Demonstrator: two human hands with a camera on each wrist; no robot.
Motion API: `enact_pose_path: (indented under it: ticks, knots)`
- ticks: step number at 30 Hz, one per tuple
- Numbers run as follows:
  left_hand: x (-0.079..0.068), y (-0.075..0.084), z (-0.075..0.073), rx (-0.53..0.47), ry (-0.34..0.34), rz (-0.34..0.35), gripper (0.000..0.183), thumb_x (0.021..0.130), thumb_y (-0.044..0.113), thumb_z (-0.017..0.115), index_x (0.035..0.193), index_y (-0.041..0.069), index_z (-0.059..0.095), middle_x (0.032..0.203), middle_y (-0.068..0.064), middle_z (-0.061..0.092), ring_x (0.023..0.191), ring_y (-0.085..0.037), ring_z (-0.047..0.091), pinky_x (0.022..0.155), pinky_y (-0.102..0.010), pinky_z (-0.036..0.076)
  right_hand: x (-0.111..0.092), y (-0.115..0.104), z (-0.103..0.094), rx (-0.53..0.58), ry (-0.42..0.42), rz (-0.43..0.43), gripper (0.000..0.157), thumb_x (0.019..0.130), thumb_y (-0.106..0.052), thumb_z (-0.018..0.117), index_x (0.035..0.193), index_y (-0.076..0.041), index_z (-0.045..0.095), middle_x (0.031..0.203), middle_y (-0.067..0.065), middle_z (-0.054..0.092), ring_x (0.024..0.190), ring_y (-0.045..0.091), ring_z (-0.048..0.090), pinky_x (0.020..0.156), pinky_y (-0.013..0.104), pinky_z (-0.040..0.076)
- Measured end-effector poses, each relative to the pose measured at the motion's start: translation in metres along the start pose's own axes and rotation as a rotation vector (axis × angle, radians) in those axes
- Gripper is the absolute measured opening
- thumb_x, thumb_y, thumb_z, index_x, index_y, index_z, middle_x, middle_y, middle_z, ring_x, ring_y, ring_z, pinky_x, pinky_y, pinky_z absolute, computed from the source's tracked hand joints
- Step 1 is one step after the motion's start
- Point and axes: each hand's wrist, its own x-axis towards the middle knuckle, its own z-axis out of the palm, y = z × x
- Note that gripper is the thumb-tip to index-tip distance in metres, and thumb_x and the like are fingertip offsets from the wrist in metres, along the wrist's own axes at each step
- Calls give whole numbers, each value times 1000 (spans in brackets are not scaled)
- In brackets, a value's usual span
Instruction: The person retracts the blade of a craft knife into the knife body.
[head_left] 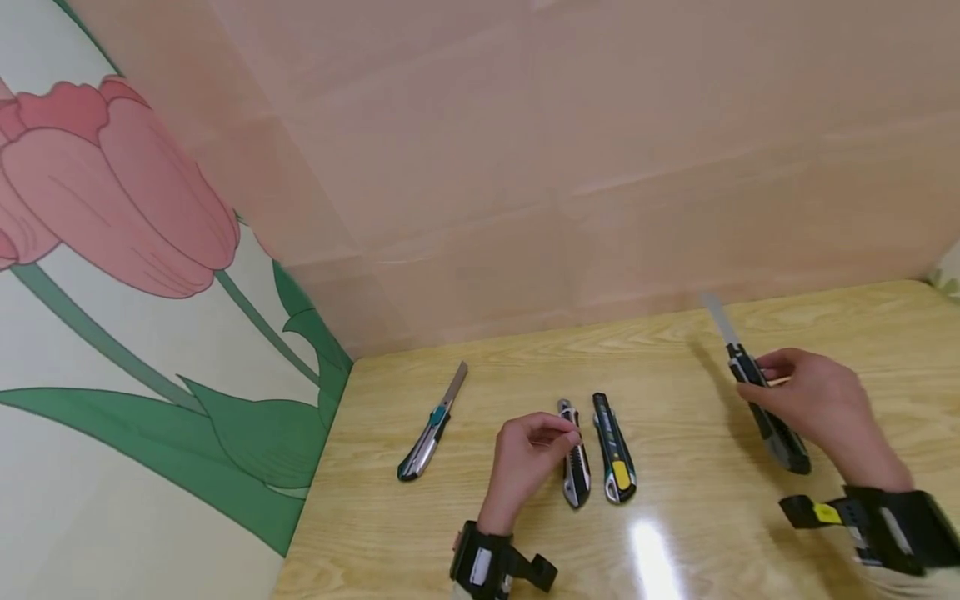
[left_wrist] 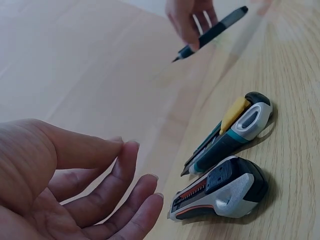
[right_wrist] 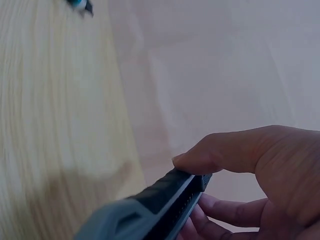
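Note:
In the head view my right hand (head_left: 817, 400) grips a dark utility knife (head_left: 765, 408) by its handle, the long blade extended up toward the back edge. The right wrist view shows the thumb (right_wrist: 200, 157) pressed along that handle. My left hand (head_left: 525, 467) holds nothing, its fingers loosely curled above the table. Beneath its fingertips lies a grey and black utility knife (head_left: 576, 475), and just right of that rests a black one with a yellow slider (head_left: 617, 458). Farther left, a silver utility knife (head_left: 423, 442) lies on the table with its blade out.
All of this is on a light wood-grain table (head_left: 750, 533). A pinkish-brown sheet (head_left: 562, 167) rises behind its back edge. To the left stands a wall with a tulip picture (head_left: 150, 192). Black bands are strapped round both wrists.

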Motion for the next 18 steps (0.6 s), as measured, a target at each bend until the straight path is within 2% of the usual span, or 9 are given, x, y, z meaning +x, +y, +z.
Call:
enact_pose_path:
  ticks: [4,6,12,18]
  knots:
    - [-4,12,0,-9,-4,-2,8,85,8,75,91,3,76,90,-7,75,81,-19,69,72,-29,57,-3,-20,3,37,-12,-21,86,77,-67,65,118,9,58,109,33,62,77,39,64,46,32,50]
    - [-4,13,0,-15,-13,2,8,85,8,75,92,3,75,90,-7,75,80,-18,69,72,-28,57,-4,-30,6,55,-9,-34,84,77,-66,66,117,8,59,109,32,63,81,41,64,47,33,51]
    - [-1,-2,3,-25,-43,38,7,85,14,76,92,11,76,88,2,75,78,-9,68,71,-24,57,-8,-55,15,87,-11,-55,80,78,-62,69,118,6,59,109,30,63,87,42,62,50,36,54]
    - [2,-8,6,-37,-71,24,8,84,15,76,92,17,76,87,7,73,77,-7,68,69,-22,57,-10,-75,21,117,19,-63,75,76,-60,72,114,4,60,106,27,63,87,40,63,50,35,54]
